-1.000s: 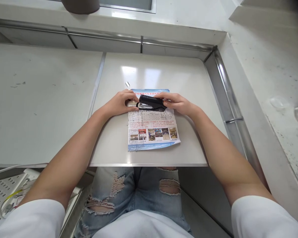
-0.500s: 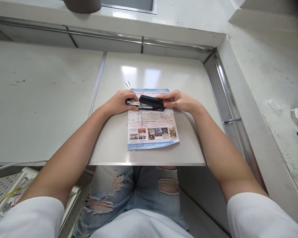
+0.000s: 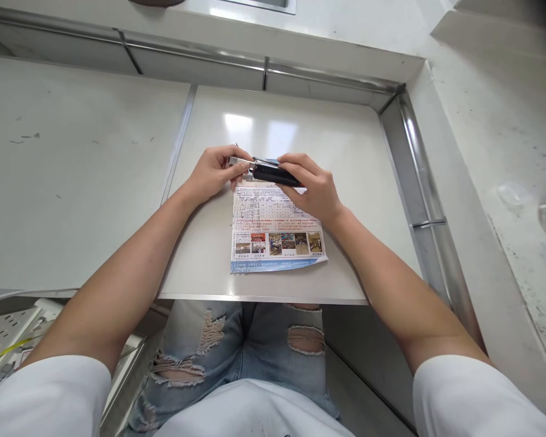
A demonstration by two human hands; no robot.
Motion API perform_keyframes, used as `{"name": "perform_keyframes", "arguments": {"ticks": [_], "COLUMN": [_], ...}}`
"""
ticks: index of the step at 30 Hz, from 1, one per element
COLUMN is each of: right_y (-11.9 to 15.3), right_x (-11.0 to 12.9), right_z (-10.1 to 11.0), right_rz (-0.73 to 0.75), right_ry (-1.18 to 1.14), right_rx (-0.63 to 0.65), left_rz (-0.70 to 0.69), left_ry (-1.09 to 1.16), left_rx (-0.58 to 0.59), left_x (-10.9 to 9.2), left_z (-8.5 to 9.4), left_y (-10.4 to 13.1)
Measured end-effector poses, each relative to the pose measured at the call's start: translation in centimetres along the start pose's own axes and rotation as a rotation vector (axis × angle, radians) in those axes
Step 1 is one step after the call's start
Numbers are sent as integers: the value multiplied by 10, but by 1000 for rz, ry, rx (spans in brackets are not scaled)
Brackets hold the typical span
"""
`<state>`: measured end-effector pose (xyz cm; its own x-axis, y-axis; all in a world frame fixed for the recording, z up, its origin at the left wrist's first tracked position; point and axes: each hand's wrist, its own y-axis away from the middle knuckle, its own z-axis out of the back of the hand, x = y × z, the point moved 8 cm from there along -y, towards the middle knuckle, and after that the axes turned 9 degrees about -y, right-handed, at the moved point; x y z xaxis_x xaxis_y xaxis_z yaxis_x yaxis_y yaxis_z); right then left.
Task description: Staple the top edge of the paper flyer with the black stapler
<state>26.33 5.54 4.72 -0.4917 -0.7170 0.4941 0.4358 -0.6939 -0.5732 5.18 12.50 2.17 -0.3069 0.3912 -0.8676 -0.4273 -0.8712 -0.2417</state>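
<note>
A black stapler (image 3: 276, 175) is held in both hands over the far end of a printed sheet (image 3: 282, 243), its length set roughly along the front edge of the bench (image 3: 350, 145). The silver metal part (image 3: 233, 160) at its left end is pinched between the thumb and fingers of the left hand (image 3: 215, 173); its black body is clasped towards the right end by the right hand (image 3: 316, 189), fingers over the far side, thumb on the near side. Whether the sheet is touched by the stapler cannot be told. The sheet is laid near the bench's front edge, well apart from the right edge, its near right corner slightly curled. The bench top is divided by a metal strip (image 3: 181, 139) left of the sheet.
</note>
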Motion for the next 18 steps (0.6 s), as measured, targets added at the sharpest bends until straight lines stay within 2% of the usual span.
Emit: {"name": "perform_keyframes", "arguments": {"ticks": [3, 6, 10, 14, 16, 18], "right_y": [0, -2, -6, -5, -4, -4], "right_x": [6, 9, 10, 12, 12, 9], "right_z": [-1, -4, -7, -12, -12, -7], "right_rz": [46, 66, -13, -67, -78, -110], "right_ry": [143, 182, 73, -36, -54, -51], "right_rx": [14, 48, 135, 219, 209, 127], "left_rz": [83, 141, 186, 205, 210, 207], "left_ry": [157, 239, 298, 315, 302, 283], "left_rx": [-29, -38, 13, 9, 10, 8], "left_x": [11, 17, 14, 12, 15, 19], "left_z": [-3, -4, -6, -4, -4, -4], "left_y": [-2, -3, -2, -2, -2, -2]}}
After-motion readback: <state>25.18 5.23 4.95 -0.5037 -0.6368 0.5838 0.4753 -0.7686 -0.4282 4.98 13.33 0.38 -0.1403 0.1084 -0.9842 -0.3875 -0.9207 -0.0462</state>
